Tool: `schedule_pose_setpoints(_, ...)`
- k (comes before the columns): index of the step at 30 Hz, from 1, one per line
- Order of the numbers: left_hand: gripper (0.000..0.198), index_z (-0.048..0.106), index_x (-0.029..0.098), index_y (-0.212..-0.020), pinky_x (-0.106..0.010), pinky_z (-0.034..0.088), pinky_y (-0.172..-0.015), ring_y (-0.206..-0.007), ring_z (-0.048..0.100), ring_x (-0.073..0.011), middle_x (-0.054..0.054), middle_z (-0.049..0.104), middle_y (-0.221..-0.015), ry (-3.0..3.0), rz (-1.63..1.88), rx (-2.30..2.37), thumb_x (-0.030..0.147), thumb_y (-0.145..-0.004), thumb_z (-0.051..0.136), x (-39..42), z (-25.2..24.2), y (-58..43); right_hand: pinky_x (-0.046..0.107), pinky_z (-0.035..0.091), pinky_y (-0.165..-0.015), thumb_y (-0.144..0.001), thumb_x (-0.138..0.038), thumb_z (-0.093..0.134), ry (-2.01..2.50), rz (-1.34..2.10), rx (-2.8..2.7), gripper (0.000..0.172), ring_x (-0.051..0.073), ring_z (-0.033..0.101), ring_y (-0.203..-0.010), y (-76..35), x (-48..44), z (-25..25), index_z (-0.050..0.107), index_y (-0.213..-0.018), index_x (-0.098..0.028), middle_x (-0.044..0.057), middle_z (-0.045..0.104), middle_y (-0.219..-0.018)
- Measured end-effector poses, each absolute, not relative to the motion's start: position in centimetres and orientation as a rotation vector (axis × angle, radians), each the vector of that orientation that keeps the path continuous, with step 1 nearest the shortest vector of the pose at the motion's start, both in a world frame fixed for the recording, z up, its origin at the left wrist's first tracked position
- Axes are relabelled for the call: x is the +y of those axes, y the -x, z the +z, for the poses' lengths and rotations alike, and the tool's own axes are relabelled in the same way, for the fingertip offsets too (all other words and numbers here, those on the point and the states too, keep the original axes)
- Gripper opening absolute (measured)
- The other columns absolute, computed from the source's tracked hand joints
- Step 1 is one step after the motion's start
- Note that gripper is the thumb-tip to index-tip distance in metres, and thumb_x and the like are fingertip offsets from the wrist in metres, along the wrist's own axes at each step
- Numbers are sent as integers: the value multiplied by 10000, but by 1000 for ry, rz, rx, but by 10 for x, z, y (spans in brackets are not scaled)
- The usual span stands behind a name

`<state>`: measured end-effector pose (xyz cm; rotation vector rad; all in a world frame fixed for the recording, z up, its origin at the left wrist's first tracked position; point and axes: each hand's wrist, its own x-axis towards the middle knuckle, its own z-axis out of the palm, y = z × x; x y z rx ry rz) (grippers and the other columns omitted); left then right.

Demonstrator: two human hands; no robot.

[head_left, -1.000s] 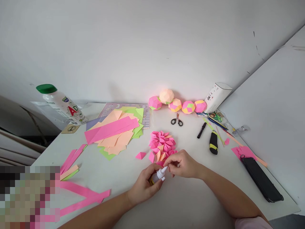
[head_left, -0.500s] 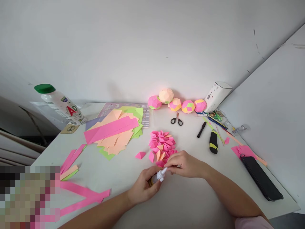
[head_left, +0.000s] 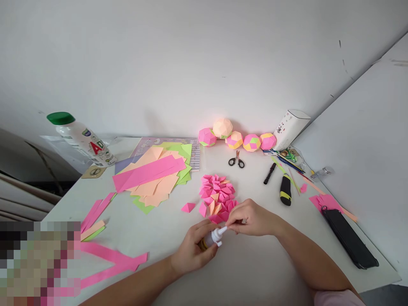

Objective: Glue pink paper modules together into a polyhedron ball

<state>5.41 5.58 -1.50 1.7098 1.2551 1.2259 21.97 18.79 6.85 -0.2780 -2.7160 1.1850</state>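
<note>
My left hand (head_left: 193, 250) is wrapped round a small white glue bottle (head_left: 214, 236) near the table's front middle, its nozzle pointing up to the right. My right hand (head_left: 251, 219) pinches the nozzle tip or its cap; the fingers hide which. Just behind both hands lies a pile of folded pink and peach paper pieces (head_left: 217, 196). One loose pink folded piece (head_left: 188, 207) sits to the pile's left.
Sheets of pink, peach and green paper (head_left: 153, 176) lie at back left, pink strips (head_left: 108, 255) at front left. A green-capped bottle (head_left: 81, 140), several paper balls (head_left: 236, 138), scissors (head_left: 236, 160), a utility knife (head_left: 286, 190), a pen (head_left: 269, 173) and a black case (head_left: 349, 238) are around.
My right hand has shifted slightly right and down along the bottle's nozzle. The left hand and bottle have dropped a little.
</note>
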Motion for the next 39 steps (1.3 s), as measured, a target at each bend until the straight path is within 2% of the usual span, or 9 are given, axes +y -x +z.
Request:
schedule_pose_setpoints(7,282,558,188,-1034,-291,448,-629,-770,531,-179,-71,552,-885,-1709,1262,1321,153,-754,559,55,-19,-55,214,419,-534,-798,-165,577,284,1116,-2723,135,97,509,-524,-220,188,70,686,-720,-166,2,636,-590)
schedule_pose_setpoints(13,343,515,189,-1162,-319,460,-652,-828,513,-202,-92,503,-924,-1776,1301,1254,173,-824,456,53,-15,-55,220,402,-538,-789,-139,533,329,1016,-2718,169,93,467,-507,-220,184,66,631,-656,-175,-7,593,-576)
schedule_pose_setpoints(18,269,529,184,-1094,-323,465,-682,-835,516,-199,-96,512,-938,-1728,1289,1321,160,-833,468,55,-17,-55,226,380,-529,-769,-113,501,335,843,-2708,191,92,395,-483,-219,181,61,579,-610,-185,-27,511,-522)
schedule_pose_setpoints(25,236,509,192,-1042,-294,457,-630,-803,524,-188,-74,511,-908,-1692,1336,1388,162,-809,524,54,-23,-57,212,389,-497,-718,-89,511,397,753,-2622,138,92,419,-480,-216,176,52,544,-626,-187,-22,533,-528)
schedule_pose_setpoints(33,214,493,202,-1022,-304,463,-644,-798,516,-184,-66,496,-892,-1690,1339,1388,158,-814,513,54,-21,-58,203,376,-469,-682,-85,503,456,805,-2572,124,89,419,-474,-213,173,52,500,-619,-191,-30,502,-529)
schedule_pose_setpoints(39,204,497,199,-1006,-291,450,-629,-788,508,-179,-66,495,-885,-1667,1372,1330,140,-811,495,54,-18,-57,188,365,-460,-680,-90,515,507,975,-2538,125,83,413,-487,-211,172,57,488,-615,-193,-38,483,-548)
